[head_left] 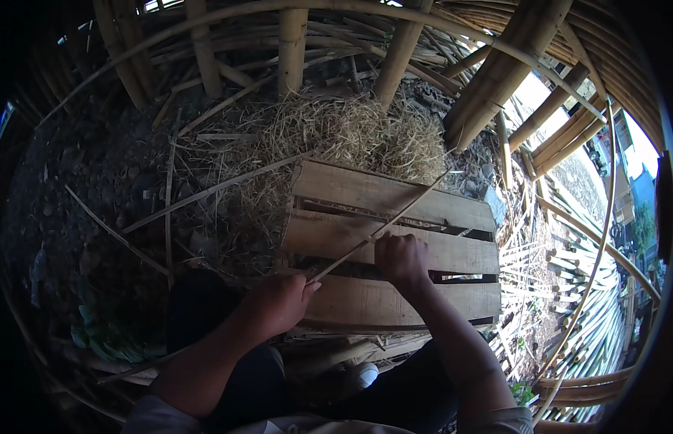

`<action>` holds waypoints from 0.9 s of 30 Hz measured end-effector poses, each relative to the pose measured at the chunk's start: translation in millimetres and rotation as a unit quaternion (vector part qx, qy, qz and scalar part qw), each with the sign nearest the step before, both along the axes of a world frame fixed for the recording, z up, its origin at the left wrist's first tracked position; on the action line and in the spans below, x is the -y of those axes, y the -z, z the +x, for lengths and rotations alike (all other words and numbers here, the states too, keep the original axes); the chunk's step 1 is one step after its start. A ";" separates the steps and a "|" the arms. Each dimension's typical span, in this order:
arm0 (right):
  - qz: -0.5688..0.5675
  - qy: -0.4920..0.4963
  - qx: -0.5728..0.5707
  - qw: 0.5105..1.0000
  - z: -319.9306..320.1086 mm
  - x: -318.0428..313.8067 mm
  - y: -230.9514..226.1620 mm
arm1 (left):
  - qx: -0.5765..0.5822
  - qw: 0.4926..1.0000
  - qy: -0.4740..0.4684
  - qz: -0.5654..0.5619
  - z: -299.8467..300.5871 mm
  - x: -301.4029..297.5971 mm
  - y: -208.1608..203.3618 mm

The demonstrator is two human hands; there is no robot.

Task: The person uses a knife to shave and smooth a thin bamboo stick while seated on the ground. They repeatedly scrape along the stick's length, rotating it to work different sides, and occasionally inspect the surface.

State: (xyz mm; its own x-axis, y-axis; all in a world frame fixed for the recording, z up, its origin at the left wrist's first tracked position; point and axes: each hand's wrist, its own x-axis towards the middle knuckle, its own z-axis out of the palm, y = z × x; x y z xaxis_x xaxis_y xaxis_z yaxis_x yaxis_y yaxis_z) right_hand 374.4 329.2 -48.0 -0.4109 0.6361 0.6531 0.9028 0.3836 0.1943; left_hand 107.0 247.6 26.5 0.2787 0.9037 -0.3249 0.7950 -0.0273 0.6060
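A thin bamboo strip [412,204] runs slantwise over a low wooden slatted crate [351,235], from near left to far right. My left hand [280,304] is closed round the strip's near end, at the crate's left side. My right hand [401,259] makes a fist above the crate's middle slats, close against the strip. What its fingers hold is hidden from this view. Gaps show between the crate's flat boards, and it stands just in front of my knees.
Dry straw and shavings [351,137] are heaped behind the crate. Upright bamboo posts [292,54] stand at the back, with a thick slanting pole [503,76] at right. Loose strips [206,194] lie on the dark ground to the left. Many cut bamboo lengths [589,311] lie in sunlight at right.
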 end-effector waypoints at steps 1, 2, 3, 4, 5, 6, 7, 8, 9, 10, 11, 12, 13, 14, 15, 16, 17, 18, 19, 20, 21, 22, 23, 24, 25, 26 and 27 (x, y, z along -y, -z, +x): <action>-0.271 0.019 -0.105 0.957 -26.4 13.8 -35.4 | -0.004 1.000 -0.011 0.004 -4.0 1.4 2.3; -0.176 -0.026 -0.065 0.982 -4.0 6.5 -12.8 | -0.002 1.000 -0.001 0.014 0.5 0.6 -0.2; -0.080 -0.071 -0.022 0.994 25.7 -3.1 12.2 | 0.000 1.000 0.009 0.022 5.0 -0.8 -2.3; -0.012 -0.012 -0.027 0.999 37.4 -19.0 15.8 | -0.002 1.000 0.012 0.025 4.5 0.4 -2.8; 0.057 0.048 -0.027 0.997 50.0 -36.8 10.9 | -0.001 0.999 0.016 0.029 5.8 -0.4 -2.2; 0.059 0.077 -0.058 0.994 61.7 -42.2 6.2 | 0.000 0.999 0.014 0.034 4.4 0.0 -2.3; -0.004 0.086 -0.077 0.993 56.3 -38.7 3.4 | 0.006 0.999 0.012 0.031 2.9 0.8 -0.3; -0.065 0.091 -0.093 0.989 45.9 -32.7 -4.3 | 0.013 0.999 0.007 0.031 1.5 0.9 1.3; -0.126 0.097 -0.109 0.981 33.4 -25.3 -9.7 | 0.021 0.999 0.003 0.031 -0.1 0.9 2.1; -0.027 -0.010 -0.046 0.999 15.3 -14.4 -13.3 | 0.017 1.000 0.001 0.024 -1.9 0.2 0.8; 0.088 -0.096 0.029 0.991 -0.5 -3.0 -16.9 | 0.014 1.000 0.004 0.014 -2.4 -0.6 0.1; 0.044 -0.105 0.008 0.993 3.8 3.6 -2.3 | 0.011 1.000 0.010 0.005 -1.0 -1.7 -0.4; 0.053 -0.093 0.008 0.994 10.8 -0.1 6.0 | 0.016 1.000 0.009 0.016 0.1 -2.7 0.6; 0.062 -0.083 0.006 0.995 13.9 -4.5 11.5 | 0.018 1.000 0.008 0.024 -0.8 -0.6 2.5; 0.124 -0.054 0.026 0.990 28.7 -21.3 8.6 | 0.020 0.999 0.007 0.032 -1.6 1.4 4.4; -0.075 0.095 -0.105 0.987 43.2 -34.9 6.0 | 0.017 0.999 0.009 0.034 -1.8 2.1 5.5; -0.042 0.155 -0.087 0.983 69.0 -48.4 6.0 | 0.015 0.999 0.013 0.039 0.2 1.6 5.0; -0.044 0.204 -0.082 0.974 110.4 -57.2 14.3 | 0.020 0.998 0.030 0.049 6.9 -2.6 1.7; -0.091 0.212 -0.102 0.968 99.0 -55.0 8.7 | 0.021 0.999 0.025 0.033 3.5 -2.9 0.9; -0.140 0.214 -0.120 0.959 73.7 -48.5 -3.9 | 0.022 1.000 0.014 0.017 -2.1 -2.0 1.9; -0.184 0.221 -0.134 0.948 54.2 -41.5 -12.8 | 0.027 1.000 0.009 0.003 -4.1 -2.2 -0.1; -0.054 0.127 -0.086 0.987 49.0 -29.8 1.0 | 0.032 0.999 0.018 0.000 0.4 -5.4 -0.9; 0.056 0.021 -0.001 0.998 24.5 -17.3 4.6 | 0.027 1.000 0.012 -0.007 -1.8 -4.9 -0.8; -0.240 0.050 -0.088 0.965 3.6 -0.1 -3.6 | 0.025 1.000 0.010 -0.015 -3.1 -4.3 0.2; -0.179 -0.036 -0.076 0.980 -7.7 13.8 -10.2 | 0.026 1.000 0.010 -0.003 -3.0 -3.4 1.0; -0.144 -0.033 -0.056 0.987 -1.9 7.3 -3.9 | 0.027 1.000 0.010 0.009 -2.9 -2.2 2.2; -0.126 0.011 -0.064 0.990 11.2 -8.0 -1.6 | 0.028 0.999 0.009 0.021 -2.3 -1.0 3.5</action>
